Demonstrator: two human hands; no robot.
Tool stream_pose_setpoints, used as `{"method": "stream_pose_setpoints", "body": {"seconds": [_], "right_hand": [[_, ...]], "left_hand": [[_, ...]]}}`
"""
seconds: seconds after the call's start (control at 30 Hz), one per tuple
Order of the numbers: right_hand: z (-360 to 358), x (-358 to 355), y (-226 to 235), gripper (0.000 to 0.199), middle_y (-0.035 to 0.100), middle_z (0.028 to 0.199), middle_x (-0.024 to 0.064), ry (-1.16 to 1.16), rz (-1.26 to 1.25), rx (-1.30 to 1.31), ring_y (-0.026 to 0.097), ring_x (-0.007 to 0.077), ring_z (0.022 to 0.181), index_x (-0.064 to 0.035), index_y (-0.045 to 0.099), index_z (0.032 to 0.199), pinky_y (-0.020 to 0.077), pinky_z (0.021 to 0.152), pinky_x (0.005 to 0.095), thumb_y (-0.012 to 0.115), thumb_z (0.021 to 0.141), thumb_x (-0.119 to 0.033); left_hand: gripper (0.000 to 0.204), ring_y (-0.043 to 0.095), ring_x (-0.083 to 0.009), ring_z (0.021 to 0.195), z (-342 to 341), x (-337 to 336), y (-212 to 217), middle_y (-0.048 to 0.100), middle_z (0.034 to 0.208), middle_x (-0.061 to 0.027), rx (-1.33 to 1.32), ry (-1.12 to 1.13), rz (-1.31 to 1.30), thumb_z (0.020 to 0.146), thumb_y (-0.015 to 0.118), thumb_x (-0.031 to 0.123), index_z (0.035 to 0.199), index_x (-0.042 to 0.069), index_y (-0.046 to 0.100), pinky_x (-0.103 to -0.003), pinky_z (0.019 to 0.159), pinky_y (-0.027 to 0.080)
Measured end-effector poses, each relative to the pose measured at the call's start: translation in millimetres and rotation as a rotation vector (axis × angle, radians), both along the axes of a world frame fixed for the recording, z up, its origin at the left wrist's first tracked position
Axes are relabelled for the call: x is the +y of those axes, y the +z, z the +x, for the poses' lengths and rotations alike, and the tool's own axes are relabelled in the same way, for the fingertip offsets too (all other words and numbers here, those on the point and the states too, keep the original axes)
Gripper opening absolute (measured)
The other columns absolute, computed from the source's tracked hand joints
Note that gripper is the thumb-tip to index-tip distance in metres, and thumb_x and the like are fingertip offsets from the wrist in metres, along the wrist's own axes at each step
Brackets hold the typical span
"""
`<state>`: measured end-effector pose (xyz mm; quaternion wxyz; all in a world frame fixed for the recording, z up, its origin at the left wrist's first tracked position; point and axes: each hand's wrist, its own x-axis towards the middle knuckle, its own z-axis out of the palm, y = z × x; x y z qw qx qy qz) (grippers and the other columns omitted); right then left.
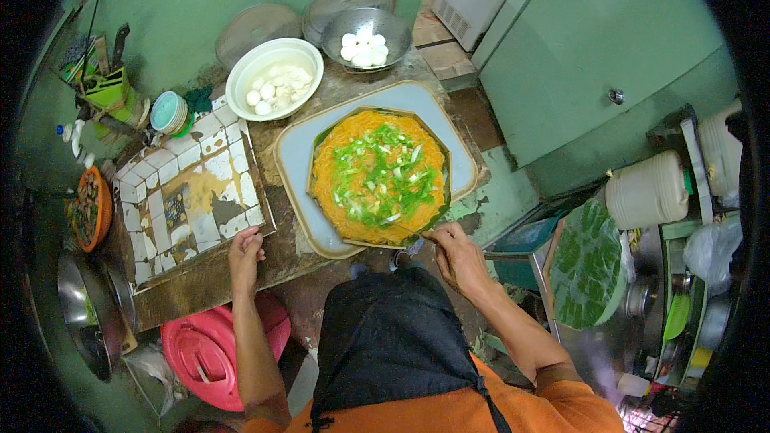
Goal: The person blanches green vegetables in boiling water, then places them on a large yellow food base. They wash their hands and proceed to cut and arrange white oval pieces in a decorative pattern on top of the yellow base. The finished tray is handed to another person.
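One heap of orange noodles (377,180) strewn with green onion lies on a leaf-lined tray (297,160), just ahead of the right hand (455,252), whose fingers pinch a thin utensil (407,231) at the heap's near edge. The left hand (243,250) rests curled on the tiled counter (184,192), holding nothing. Beyond the tray stand two bowls of white eggs: a white bowl (274,78) and a metal bowl (365,36). One pink bucket (212,349) sits below the left hand.

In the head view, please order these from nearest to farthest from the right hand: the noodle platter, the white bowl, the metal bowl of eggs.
From the right hand:
1. Noodle platter, just ahead, at the fingertips.
2. White bowl, far ahead, to the left.
3. Metal bowl of eggs, farthest, at the counter's back.
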<state>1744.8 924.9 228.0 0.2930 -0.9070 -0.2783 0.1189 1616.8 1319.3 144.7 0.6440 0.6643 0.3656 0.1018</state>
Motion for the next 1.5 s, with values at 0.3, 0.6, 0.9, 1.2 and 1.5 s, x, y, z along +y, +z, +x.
{"method": "stream_pose_setpoints", "body": {"seconds": [0.3, 0.6, 0.9, 1.2, 1.5], "right_hand": [[108.4, 6.8, -15.2, 0.022, 0.061, 0.095, 0.0176, -0.167, 0.151, -0.167, 0.060, 0.0363, 0.091, -0.0037, 0.062, 0.101, 0.0479, 0.081, 0.0423, 0.058, 0.080, -0.007], [152.2, -11.4, -32.5, 0.021, 0.063, 0.091, 0.0195, -0.225, 0.145, -0.037, 0.060, 0.0368, 0.090, -0.0023, 0.063, 0.097, 0.0485, 0.081, 0.0423, 0.057, 0.079, -0.008], [184.1, 30.8, -4.9, 0.017, 0.060, 0.096, 0.0121, 0.092, 0.077, -0.191, 0.060, 0.0343, 0.090, -0.0073, 0.062, 0.098, 0.0495, 0.077, 0.0422, 0.057, 0.082, -0.008], [256.2, 67.3, -13.4, 0.022, 0.061, 0.099, 0.0107, 0.386, -0.013, -0.187, 0.060, 0.0328, 0.091, -0.0106, 0.063, 0.103, 0.0486, 0.080, 0.0414, 0.056, 0.083, -0.006], [239.8, 24.8, -2.1, 0.021, 0.064, 0.097, 0.0127, 0.173, -0.011, -0.073, 0.060, 0.0351, 0.092, -0.0094, 0.064, 0.101, 0.0484, 0.082, 0.0436, 0.057, 0.081, -0.010]], "left_hand": [[0.026, 0.049, -0.0064, 0.065, 21.0, -13.4, 11.1, 0.055, 0.080, 0.0029, 0.025, -0.029, -0.004, 0.089, 0.062, 0.017, 0.111, 0.004, 0.059, -0.023, 0.060, 0.044], [0.027, 0.049, -0.0067, 0.066, 15.3, -21.0, 30.3, 0.055, 0.080, 0.0019, 0.034, 0.049, 0.023, 0.089, 0.062, 0.018, 0.112, 0.004, 0.058, -0.023, 0.060, 0.043], [0.028, 0.049, -0.0071, 0.067, 17.4, -24.8, 25.7, 0.055, 0.081, 0.0017, 0.046, 0.075, -0.003, 0.089, 0.063, 0.019, 0.111, 0.003, 0.058, -0.023, 0.060, 0.043], [0.027, 0.048, -0.0069, 0.067, -1.5, -33.7, 32.3, 0.055, 0.083, 0.0025, 0.030, 0.182, -0.009, 0.089, 0.063, 0.018, 0.113, 0.005, 0.058, -0.022, 0.060, 0.043], [0.029, 0.048, -0.0062, 0.068, -29.9, -36.8, 19.8, 0.054, 0.081, 0.0039, -0.003, 0.211, -0.014, 0.089, 0.063, 0.018, 0.114, 0.006, 0.058, -0.021, 0.060, 0.042]]}}
